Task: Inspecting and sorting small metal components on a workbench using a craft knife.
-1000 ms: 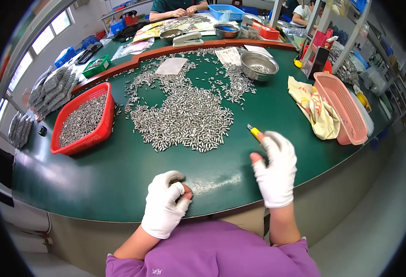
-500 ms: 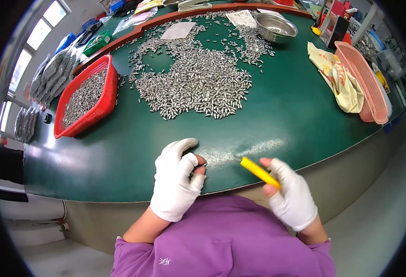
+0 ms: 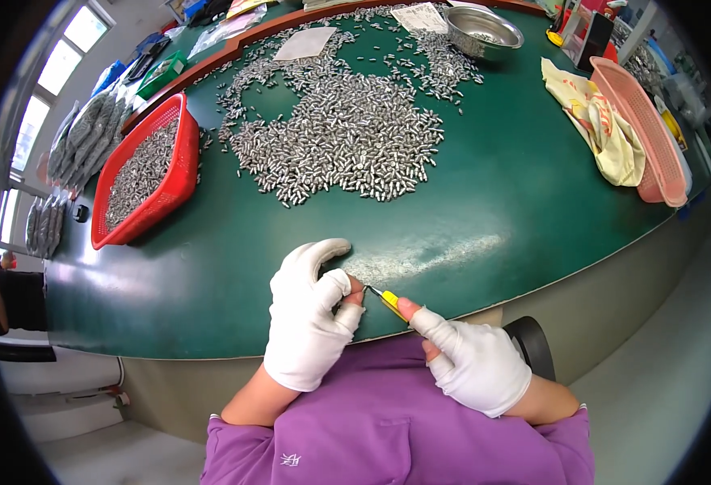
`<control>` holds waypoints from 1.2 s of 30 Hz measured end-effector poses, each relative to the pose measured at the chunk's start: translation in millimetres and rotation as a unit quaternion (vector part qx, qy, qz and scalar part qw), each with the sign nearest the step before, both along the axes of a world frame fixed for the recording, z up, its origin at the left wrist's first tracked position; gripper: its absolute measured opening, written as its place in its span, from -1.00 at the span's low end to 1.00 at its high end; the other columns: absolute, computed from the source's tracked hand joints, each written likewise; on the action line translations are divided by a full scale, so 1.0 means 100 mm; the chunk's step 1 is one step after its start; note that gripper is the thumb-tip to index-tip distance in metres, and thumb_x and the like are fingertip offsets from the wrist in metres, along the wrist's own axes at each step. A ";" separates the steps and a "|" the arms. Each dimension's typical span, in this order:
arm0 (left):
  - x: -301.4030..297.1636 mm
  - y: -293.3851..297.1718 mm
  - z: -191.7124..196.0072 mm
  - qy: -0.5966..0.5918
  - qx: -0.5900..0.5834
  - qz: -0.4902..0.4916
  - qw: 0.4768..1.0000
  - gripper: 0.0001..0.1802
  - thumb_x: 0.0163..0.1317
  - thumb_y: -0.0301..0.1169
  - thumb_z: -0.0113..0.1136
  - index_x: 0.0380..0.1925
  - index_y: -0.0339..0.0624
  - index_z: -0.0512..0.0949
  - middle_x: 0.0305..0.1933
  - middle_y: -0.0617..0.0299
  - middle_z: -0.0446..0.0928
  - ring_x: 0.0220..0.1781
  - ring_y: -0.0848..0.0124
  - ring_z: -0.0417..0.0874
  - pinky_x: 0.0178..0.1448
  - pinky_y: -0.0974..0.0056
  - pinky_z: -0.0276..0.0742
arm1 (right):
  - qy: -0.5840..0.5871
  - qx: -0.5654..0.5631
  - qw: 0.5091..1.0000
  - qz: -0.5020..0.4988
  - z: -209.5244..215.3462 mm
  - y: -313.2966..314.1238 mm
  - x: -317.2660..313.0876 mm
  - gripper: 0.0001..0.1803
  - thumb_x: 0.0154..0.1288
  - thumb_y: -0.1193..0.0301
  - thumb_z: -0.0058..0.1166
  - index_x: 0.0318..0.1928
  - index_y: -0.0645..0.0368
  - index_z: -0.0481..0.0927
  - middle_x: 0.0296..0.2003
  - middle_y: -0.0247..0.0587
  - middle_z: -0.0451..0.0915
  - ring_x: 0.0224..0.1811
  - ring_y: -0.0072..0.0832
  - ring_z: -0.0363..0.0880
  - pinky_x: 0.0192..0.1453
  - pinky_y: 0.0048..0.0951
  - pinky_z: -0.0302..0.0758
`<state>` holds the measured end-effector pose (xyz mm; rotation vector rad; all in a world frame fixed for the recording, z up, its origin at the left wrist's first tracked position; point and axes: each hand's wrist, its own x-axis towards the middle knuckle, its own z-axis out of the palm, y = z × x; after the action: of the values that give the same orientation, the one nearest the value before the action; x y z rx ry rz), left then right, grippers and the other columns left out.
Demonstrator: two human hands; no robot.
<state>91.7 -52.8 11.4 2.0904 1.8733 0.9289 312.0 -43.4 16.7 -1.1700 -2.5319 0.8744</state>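
Note:
My left hand (image 3: pixel 305 319), in a white glove with bare thumb and fingertip, is closed in a pinch above the front of the green table. Between its fingertips is a small metal piece (image 3: pixel 364 288), mostly hidden. My right hand (image 3: pixel 475 356), gloved the same way, grips a yellow-handled tool (image 3: pixel 391 300). The tool's thin dark metal tip meets the piece at the left fingertips. Beyond the hands spreads a large pile of small silvery metal cylinders (image 3: pixel 347 137).
A red basket (image 3: pixel 186 162) of metal pieces stands at left, near bagged parts (image 3: pixel 89 141). A steel bowl (image 3: pixel 513 40) sits at the far right. A cream cloth (image 3: pixel 606 137) lies against a pink basket (image 3: pixel 662 174). A scuffed patch (image 3: pixel 428 257) marks the green table (image 3: pixel 170 291).
My right hand has moved left and brought the yellow tool's tip from over the scuffed patch to the left fingertips. My left hand keeps its pinch. The view has shifted slightly.

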 end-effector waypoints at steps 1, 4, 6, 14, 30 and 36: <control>0.00 0.00 0.00 0.002 0.001 -0.004 1.000 -0.80 -0.11 -0.65 0.35 -0.47 -0.24 0.52 0.08 0.06 0.54 0.10 0.08 0.54 0.12 0.16 0.53 | 0.018 -0.006 1.000 0.001 -0.02 0.01 0.01 -0.29 0.26 0.42 0.07 0.43 -0.20 0.26 -0.51 -0.19 0.57 -0.57 -0.20 0.57 -0.45 -0.20 0.57; 0.03 0.04 0.00 0.006 -0.003 -0.010 1.000 -0.79 -0.12 -0.65 0.35 -0.47 -0.24 0.52 0.07 0.06 0.54 0.10 0.07 0.54 0.12 0.15 0.53 | 0.041 -0.025 0.999 0.000 -0.03 0.04 0.04 -0.30 0.25 0.42 0.06 0.43 -0.18 0.27 -0.49 -0.17 0.59 -0.57 -0.21 0.58 -0.44 -0.20 0.58; -0.01 0.03 0.01 0.008 0.000 -0.010 1.000 -0.78 -0.13 -0.66 0.35 -0.48 -0.24 0.51 0.07 0.06 0.54 0.10 0.06 0.54 0.11 0.14 0.53 | 0.044 -0.035 0.998 0.007 0.00 0.07 0.02 -0.30 0.25 0.43 0.06 0.43 -0.17 0.27 -0.49 -0.16 0.60 -0.57 -0.21 0.59 -0.43 -0.20 0.58; -0.03 0.06 0.03 0.017 -0.003 -0.037 0.999 -0.76 -0.15 -0.66 0.33 -0.47 -0.22 0.48 0.05 0.07 0.54 0.09 0.04 0.54 0.11 0.13 0.53 | -0.014 -0.031 0.998 0.059 0.18 0.21 0.00 -0.31 0.21 0.44 0.08 0.39 -0.11 0.33 -0.62 -0.22 0.55 -0.60 -0.23 0.58 -0.48 -0.22 0.55; -0.10 -0.11 -0.09 -0.313 -0.081 0.084 0.943 -0.87 0.17 -0.64 0.23 -0.33 -0.26 0.47 -0.19 0.16 0.60 -0.28 0.49 0.58 -0.14 0.40 0.51 | 0.190 0.083 0.971 -0.116 -0.11 0.61 0.01 -0.36 0.23 0.56 0.06 0.35 -0.07 0.42 -0.53 -0.14 0.56 -0.55 -0.18 0.55 -0.38 -0.22 0.50; -0.15 -0.09 -0.02 -0.493 -0.075 0.061 0.865 -0.84 0.25 -0.63 0.14 -0.26 -0.20 0.38 -0.20 0.08 0.51 -0.36 0.49 0.54 -0.20 0.40 0.49 | 0.180 0.101 0.969 -0.133 -0.19 0.63 -0.02 -0.33 0.20 0.55 0.10 0.35 -0.11 0.43 -0.55 -0.16 0.54 -0.57 -0.23 0.54 -0.39 -0.23 0.50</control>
<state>76.7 -62.2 9.5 1.0233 1.4164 1.4411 309.7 20.1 -2.4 -1.1322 -2.0613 0.6732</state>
